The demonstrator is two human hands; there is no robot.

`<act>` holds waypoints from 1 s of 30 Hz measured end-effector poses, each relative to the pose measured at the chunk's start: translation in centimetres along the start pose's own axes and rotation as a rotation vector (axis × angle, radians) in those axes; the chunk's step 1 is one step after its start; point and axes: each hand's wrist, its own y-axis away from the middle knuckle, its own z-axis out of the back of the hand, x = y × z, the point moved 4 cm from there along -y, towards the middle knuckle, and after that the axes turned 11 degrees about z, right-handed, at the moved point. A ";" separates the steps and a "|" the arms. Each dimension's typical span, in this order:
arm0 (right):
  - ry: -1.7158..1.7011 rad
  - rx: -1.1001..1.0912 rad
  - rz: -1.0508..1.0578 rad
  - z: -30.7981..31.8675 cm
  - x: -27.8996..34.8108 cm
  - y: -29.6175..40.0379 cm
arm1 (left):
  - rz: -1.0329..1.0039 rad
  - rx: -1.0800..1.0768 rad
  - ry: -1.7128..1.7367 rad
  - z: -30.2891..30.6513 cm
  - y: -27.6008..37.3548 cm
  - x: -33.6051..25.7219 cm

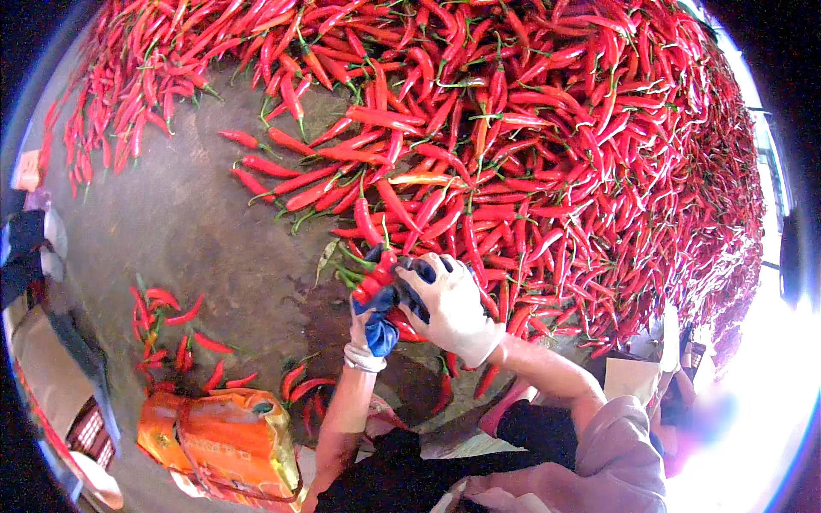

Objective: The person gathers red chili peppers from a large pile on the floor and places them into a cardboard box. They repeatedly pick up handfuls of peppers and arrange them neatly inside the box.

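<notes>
My left hand (pixel 374 320), in a white work glove with a blue coated palm, is closed around a small bunch of red chilli peppers (pixel 372 282). Their green stems point up and to the left. Close against that bunch is my right hand (pixel 442 298), gloved in white with dark fingertips, its fingers bent towards the peppers. The gloves hide whether it grips one of them. Both hands are at the near edge of a large heap of red chilli peppers (pixel 545 160), with loose peppers beneath and beside them.
The heap spreads over a grey-brown floor (pixel 192 237). A few separate peppers (pixel 186 349) lie at lower left, beside a bulging orange bag (pixel 221 442) with a dark strap. A dry leaf (pixel 327 260) is left of my hands. Another person's arm (pixel 683 388) shows at the right.
</notes>
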 end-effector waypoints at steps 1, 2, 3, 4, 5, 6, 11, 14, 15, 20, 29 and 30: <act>-0.116 0.055 -0.018 0.5 -0.7 0.0 | 0.042 0.007 0.021 -0.3 0.0 -0.1; -0.359 0.058 -0.021 1.1 -1.9 -0.3 | 0.112 -0.088 0.182 -0.4 -0.6 0.3; -0.355 -0.016 0.000 1.6 -3.6 -0.5 | 0.062 -0.071 0.234 -2.1 -0.3 -0.9; -0.314 -0.035 -0.086 2.5 -4.9 -1.4 | 0.094 -0.015 0.220 -2.1 0.0 -1.7; -0.148 -0.119 -0.063 4.0 -6.3 -2.3 | 0.132 0.052 0.217 -2.1 0.0 -2.1; 0.034 -0.167 -0.058 5.2 -8.4 -3.2 | 0.142 0.111 0.256 -2.5 -0.2 -2.0; 0.691 -0.506 -0.223 11.8 -15.5 -5.7 | 0.188 0.165 0.338 -1.8 -0.5 -1.4; 1.041 -0.436 -0.324 15.0 -18.9 -6.4 | 0.217 0.030 0.324 -1.6 -0.4 -1.1; 1.137 -0.400 -0.394 15.1 -19.9 -6.8 | 0.206 0.027 0.306 -1.0 -0.2 -1.3; 0.790 -0.089 -0.517 17.8 -25.0 -5.4 | 0.173 0.033 0.079 -2.3 -0.9 -0.5; -1.421 -0.289 -0.398 13.7 -18.1 -2.1 | 0.167 0.051 0.082 -1.5 -0.5 -0.9; -1.566 -0.247 -0.364 13.0 -17.9 -1.9 | 0.161 0.045 0.087 -1.8 -0.4 -1.0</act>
